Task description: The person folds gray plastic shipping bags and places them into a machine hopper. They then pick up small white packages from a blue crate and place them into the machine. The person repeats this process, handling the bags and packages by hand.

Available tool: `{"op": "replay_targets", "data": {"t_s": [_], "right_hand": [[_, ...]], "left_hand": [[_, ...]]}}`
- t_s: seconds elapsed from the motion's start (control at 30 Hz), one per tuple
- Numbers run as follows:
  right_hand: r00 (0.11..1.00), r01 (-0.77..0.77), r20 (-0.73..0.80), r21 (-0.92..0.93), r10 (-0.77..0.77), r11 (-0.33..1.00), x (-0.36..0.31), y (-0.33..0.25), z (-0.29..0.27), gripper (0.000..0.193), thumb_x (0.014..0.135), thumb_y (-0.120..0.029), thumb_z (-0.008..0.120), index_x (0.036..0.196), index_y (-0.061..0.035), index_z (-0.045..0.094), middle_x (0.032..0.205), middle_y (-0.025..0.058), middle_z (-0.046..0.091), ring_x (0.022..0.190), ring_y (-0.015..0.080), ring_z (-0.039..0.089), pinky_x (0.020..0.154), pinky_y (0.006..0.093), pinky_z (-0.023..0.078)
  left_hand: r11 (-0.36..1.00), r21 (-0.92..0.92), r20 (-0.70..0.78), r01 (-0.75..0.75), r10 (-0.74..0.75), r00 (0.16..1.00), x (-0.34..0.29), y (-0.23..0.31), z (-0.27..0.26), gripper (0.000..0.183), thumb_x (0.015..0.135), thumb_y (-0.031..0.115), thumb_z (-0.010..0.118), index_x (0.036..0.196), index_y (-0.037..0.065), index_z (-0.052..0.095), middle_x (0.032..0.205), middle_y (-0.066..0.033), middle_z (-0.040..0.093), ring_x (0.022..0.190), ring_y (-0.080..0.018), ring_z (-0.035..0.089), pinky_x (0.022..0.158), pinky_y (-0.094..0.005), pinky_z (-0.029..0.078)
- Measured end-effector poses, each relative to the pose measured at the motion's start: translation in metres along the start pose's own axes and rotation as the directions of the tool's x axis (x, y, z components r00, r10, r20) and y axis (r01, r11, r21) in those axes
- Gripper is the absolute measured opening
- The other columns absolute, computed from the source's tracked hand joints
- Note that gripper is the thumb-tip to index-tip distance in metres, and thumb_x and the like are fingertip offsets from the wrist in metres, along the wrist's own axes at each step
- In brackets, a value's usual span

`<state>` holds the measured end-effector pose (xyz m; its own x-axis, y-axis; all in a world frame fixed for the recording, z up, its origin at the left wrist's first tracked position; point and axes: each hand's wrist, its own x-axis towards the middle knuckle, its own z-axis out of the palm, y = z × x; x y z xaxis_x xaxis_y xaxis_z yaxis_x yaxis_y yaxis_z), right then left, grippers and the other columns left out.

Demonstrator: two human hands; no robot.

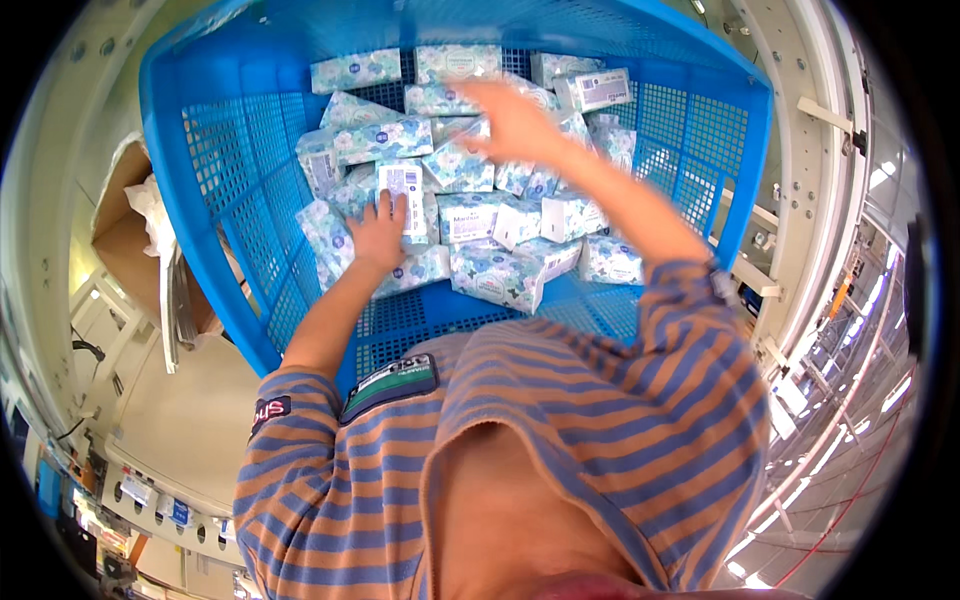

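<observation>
Many pale blue, flower-printed packs, apparently tissue packs, lie jumbled in a large blue plastic crate (pixel 215 230). My left hand (pixel 378 236) rests on the near left of the pile, fingers spread. Its fingertips touch a pack with a white label (pixel 400 178). Farther back, my right hand (pixel 518 122) reaches over the pile, blurred by motion. Its thumb and fingers are apart, with no pack visibly gripped between them. Below that hand is a floral pack (pixel 460 168); another pack (pixel 440 100) lies by its fingertips. Whether the right hand touches either is unclear.
The crate's mesh walls rise around the packs, and its near floor (pixel 420 315) shows in front of them. An opened brown carton (pixel 130 215) stands outside on the left. A pale metal frame (pixel 800 200) runs along the right.
</observation>
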<state>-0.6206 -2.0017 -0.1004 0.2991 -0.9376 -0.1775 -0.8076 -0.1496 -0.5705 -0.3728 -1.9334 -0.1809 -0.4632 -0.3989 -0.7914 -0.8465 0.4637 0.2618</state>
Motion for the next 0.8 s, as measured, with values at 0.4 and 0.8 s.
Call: {"op": "replay_targets", "data": {"t_s": [0.4,0.8], "right_hand": [[0.963,-0.194,0.065,-0.498,0.26,0.845,-0.034,0.103,0.186,0.046,0.075,-0.008,0.05,0.12,-0.0118,0.043,0.116,0.0085,0.048,0.117,0.0244,0.037,0.096,0.0592,0.02],[0.932,0.165,-0.362,0.482,0.024,0.86,-0.019,0.026,-0.114,0.095,0.05,-0.03,0.079,0.128,-0.0003,0.034,0.127,0.0138,0.039,0.118,0.026,0.036,0.098,0.0372,0.029]], "left_hand": [[-0.033,-0.962,0.265,0.271,-0.345,0.9,0.086,-0.004,0.052,0.06,0.05,0.016,0.078,0.097,-0.011,0.054,0.092,-0.0177,0.061,0.077,-0.0259,0.061,0.067,-0.0349,0.05],[0.857,0.443,-0.879,0.263,0.473,-0.063,-0.161,-0.1,-0.47,0.059,0.075,0.031,0.062,0.125,0.012,0.037,0.115,-0.0122,0.049,0.098,-0.0294,0.053,0.082,-0.0381,0.043]]}}
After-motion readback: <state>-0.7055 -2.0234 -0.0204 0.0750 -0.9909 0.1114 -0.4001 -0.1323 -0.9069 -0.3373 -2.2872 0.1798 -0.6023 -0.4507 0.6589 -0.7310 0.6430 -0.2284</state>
